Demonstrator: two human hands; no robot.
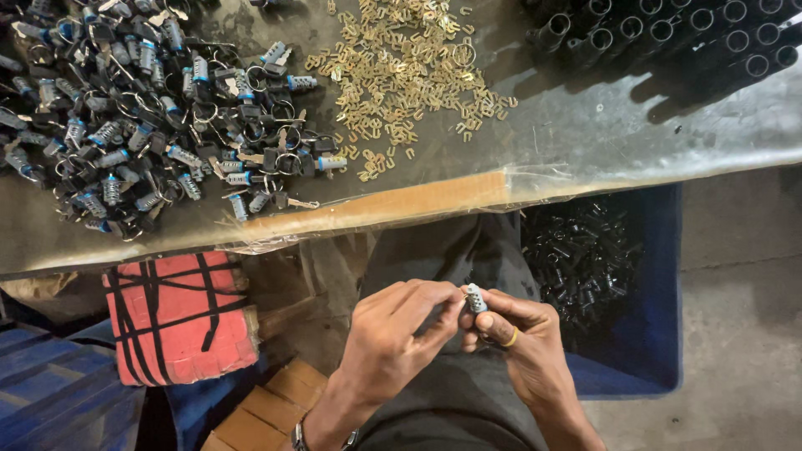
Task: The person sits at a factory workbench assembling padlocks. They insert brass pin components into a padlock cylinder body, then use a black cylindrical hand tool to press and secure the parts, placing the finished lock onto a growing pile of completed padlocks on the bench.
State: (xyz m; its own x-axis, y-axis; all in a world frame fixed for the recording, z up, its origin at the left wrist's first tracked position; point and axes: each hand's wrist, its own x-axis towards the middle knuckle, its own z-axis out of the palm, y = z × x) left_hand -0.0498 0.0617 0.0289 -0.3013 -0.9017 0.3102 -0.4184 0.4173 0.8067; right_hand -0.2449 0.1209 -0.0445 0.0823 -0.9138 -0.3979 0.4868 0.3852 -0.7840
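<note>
I see small silver-blue ridged metal lock cylinder (476, 297) near centre, over lap | right hand (522, 338) fingers pinching it, left hand (393, 334) fingers touching its tip | far: grey metal counter (585, 134) with brass clips (409, 67)

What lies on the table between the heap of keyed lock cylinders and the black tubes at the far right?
In the head view, a scatter of small brass clips lies between the lock cylinders and the black tubes.

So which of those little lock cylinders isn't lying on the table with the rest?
The silver lock cylinder pinched between both hands, left hand and right hand, above the lap; all the others lie heaped on the table.
</note>
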